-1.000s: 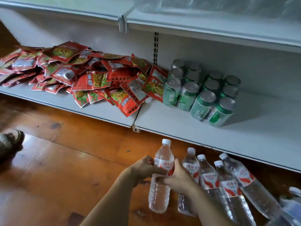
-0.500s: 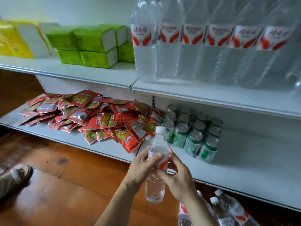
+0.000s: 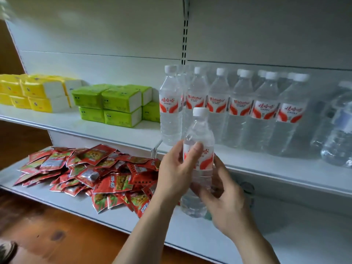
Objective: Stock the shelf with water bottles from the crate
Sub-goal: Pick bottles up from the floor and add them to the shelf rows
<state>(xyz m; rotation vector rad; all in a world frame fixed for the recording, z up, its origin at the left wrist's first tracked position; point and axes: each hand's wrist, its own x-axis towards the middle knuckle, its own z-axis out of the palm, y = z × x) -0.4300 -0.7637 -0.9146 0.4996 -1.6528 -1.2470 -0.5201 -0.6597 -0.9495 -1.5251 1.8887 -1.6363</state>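
A clear water bottle (image 3: 200, 130) with a white cap and a red-and-white label is held upright in front of the middle shelf (image 3: 266, 164). My left hand (image 3: 177, 172) grips it at the label from the left. My right hand (image 3: 224, 202) curls round its lower half from the right. A row of several matching bottles (image 3: 240, 109) stands on the shelf just behind it. The crate is out of view.
Green tissue packs (image 3: 114, 103) and yellow tissue packs (image 3: 34, 92) sit left on the same shelf. Red snack packets (image 3: 91, 172) are heaped on the lower shelf (image 3: 114, 218). Blue-labelled bottles (image 3: 341, 126) stand far right. The wooden floor (image 3: 47, 235) lies below.
Both hands have lifted the bottle from floor level up to the height of the middle shelf. The view has tilted up; the bottles on the floor and the green cans have dropped out of sight.
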